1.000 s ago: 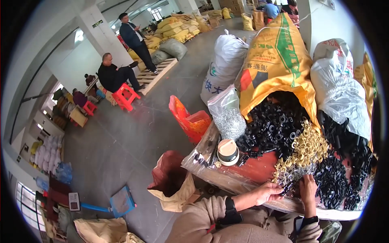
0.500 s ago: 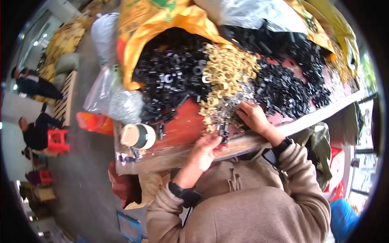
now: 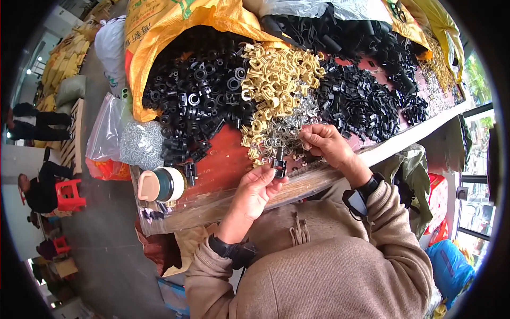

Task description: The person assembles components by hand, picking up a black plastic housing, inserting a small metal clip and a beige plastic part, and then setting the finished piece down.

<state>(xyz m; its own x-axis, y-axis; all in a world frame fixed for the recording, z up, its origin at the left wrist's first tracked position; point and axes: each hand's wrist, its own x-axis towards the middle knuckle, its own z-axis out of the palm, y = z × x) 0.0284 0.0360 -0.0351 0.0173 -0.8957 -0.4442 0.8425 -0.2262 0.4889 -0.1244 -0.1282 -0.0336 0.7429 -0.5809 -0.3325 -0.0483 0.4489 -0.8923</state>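
Arms point(image 3: 402, 231) bent, left hand point(image 3: 254, 191) sits palm partly up, thumb and fingertips pinched; right hand point(image 3: 331, 147) is apart, farther forward, back partly showing, thumb against forefinger, other fingers curled under.

a red stool point(image 3: 70, 195) stands left, a blue bag point(image 3: 450, 270) right.

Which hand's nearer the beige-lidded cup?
Left. The left hand, holding a black part, is right of the beige-lidded cup; the right hand is farther right, by the silver pieces.
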